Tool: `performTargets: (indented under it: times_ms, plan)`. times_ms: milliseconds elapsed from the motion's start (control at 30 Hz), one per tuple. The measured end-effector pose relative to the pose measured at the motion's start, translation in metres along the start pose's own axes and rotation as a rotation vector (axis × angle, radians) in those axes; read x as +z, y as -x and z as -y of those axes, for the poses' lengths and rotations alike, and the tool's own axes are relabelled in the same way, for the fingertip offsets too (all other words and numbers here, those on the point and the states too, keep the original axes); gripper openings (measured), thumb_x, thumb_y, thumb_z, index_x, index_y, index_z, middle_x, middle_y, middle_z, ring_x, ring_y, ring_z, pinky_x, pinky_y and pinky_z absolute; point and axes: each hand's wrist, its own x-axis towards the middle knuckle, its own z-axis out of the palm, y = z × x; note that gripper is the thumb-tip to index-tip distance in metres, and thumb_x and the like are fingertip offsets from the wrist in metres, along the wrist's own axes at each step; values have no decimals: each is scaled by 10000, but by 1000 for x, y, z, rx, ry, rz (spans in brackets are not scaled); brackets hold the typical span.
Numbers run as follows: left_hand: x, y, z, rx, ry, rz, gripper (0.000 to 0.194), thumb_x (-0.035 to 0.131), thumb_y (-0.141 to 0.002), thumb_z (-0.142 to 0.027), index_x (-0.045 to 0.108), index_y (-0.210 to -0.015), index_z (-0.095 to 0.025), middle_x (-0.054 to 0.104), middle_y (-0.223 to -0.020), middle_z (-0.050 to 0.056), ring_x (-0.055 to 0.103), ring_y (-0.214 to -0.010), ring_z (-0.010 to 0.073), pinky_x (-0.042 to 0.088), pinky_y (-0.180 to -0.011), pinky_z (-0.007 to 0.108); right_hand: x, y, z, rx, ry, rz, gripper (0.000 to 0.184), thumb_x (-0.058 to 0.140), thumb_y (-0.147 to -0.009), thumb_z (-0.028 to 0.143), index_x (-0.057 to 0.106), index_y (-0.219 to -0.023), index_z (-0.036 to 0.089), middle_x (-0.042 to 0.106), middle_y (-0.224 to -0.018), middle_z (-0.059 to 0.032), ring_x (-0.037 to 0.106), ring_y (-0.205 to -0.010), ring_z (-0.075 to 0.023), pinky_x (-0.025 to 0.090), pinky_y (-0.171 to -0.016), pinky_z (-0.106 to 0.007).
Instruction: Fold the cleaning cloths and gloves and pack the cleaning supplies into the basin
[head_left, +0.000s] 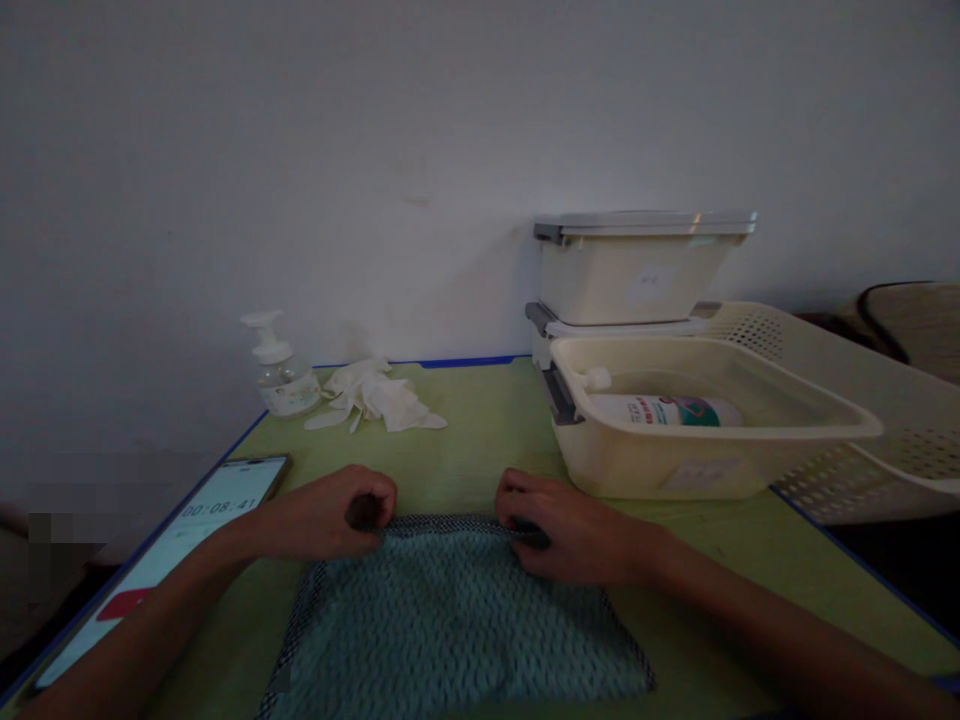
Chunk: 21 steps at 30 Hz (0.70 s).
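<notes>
A teal textured cleaning cloth [457, 620] with a dark checked border spreads over the near part of the green table [480, 440]. My left hand [337, 515] is closed on the cloth's far edge, toward its left corner. Farther right along that same edge, my right hand [555, 525] pinches the cloth with curled fingers. Between the hands the border runs nearly straight. The cloth's near left part runs out of the bottom of the view.
A phone [172, 560] showing a timer lies at the left. Behind are a pump bottle [281, 375] and white gloves [379, 395]. At right stand an open cream bin [675, 465] holding a bottle [652, 410], a lidded box [622, 280] and a perforated basket [810, 370].
</notes>
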Motion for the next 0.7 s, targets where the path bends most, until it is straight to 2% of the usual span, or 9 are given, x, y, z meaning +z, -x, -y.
performTargets:
  times_ms: [133, 300, 500, 700]
  plan:
    - [1, 0, 2, -26, 0, 11, 25, 495, -627, -165, 507, -650, -167, 482, -624, -23, 456, -592, 114, 355, -544, 227, -4, 1, 1, -20, -19, 50, 142, 491, -638, 45, 449, -707, 163, 465, -800, -8, 466, -731, -122, 347, -638, -224]
    - [-2, 1, 4, -38, -22, 44, 71, 539, -660, -219, 558, -684, -155, 525, -662, -11, 506, -639, 127, 385, -572, 225, -7, 2, -2, -29, -80, 106, 134, 562, -637, 92, 456, -677, 164, 459, -734, 12, 468, -729, -130, 347, -650, -229]
    - [-7, 7, 7, -40, -5, 72, 134, 576, -671, -285, 578, -710, -157, 559, -743, 4, 543, -697, 144, 418, -626, 237, -9, 5, -3, 75, -123, 5, 100, 577, -707, 125, 482, -704, 156, 477, -802, -3, 469, -713, -116, 359, -653, -233]
    - [-9, 12, 11, -10, 34, 79, 81, 588, -630, -232, 562, -664, -164, 558, -757, 3, 548, -713, 147, 433, -644, 237, -3, 3, -10, 145, -178, -159, 133, 629, -702, 175, 499, -689, 152, 494, -803, -3, 486, -719, -115, 375, -661, -234]
